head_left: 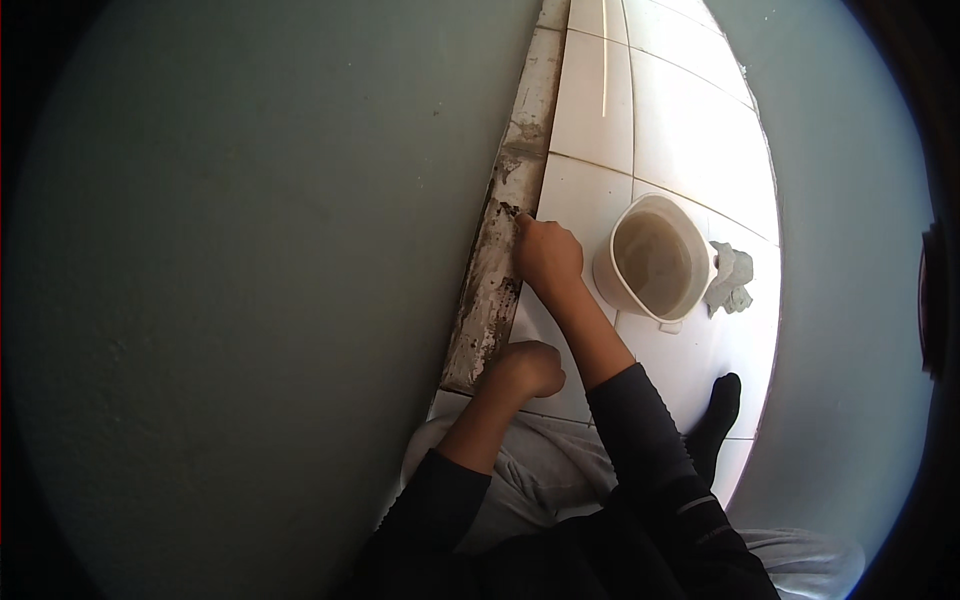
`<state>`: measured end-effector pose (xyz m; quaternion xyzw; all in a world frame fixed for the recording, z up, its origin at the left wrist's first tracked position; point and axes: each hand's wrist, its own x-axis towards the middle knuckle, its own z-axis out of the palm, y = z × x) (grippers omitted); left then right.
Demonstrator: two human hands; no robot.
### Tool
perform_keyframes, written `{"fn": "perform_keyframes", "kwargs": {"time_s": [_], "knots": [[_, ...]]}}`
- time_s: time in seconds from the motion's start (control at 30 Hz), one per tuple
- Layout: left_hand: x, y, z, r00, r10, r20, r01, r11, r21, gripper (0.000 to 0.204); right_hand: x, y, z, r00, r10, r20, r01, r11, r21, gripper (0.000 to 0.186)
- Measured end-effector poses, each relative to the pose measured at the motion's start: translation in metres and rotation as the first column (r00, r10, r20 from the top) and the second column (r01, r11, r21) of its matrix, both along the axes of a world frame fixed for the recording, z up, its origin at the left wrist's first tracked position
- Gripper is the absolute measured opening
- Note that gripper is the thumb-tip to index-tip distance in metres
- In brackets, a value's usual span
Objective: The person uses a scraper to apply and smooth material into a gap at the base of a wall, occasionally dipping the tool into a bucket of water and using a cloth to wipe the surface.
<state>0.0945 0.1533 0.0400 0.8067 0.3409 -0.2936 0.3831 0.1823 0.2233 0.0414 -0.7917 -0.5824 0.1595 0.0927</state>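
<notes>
Right hand: curled tightly over the floor-side edge of a worn strip, one digit reaching a dark patch on it. The remaining fingers fold under the hand, out of sight. Whether a small tool or scrap is grasped there, I cannot tell.

Left hand: bent at the wrist and clenched, back of the hand upward, beside the near end of the same strip. Its fingertips are hidden, so I cannot confirm whether it holds anything, nor whether it touches the strip.

The strip runs along the foot of a grey-green wall, between that wall and the white floor tiles. Its surface is patchy, whitish with brown and black marks; the near end is partly covered by the left hand and wrist.

Right of the right hand stands a white tub of cloudy liquid; its bottom cannot be seen through this. A grey cloth is bunched against the tub's far side; whether it hangs or lies is unclear.

A foot in a black sock shows partly behind the right sleeve. A dark object at the right rim is cut off and unidentifiable.
</notes>
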Motion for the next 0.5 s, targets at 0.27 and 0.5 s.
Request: {"fn": "perform_keyframes", "kwargs": {"time_s": [0.27,0.5], "knots": [[0.000,-0.002,-0.005,0.999,0.029,0.014,-0.029,1.000,0.004,0.033,-0.013,-0.021,0.012,1.000,-0.005,0.025,0.007,0.997,-0.072,0.024],[-0.001,0.000,0.003,0.999,0.040,-0.021,-0.040,0.999,0.004,0.033,-0.006,0.003,0.015,1.000,-0.008,0.025,0.009,0.999,-0.039,0.023]]}}
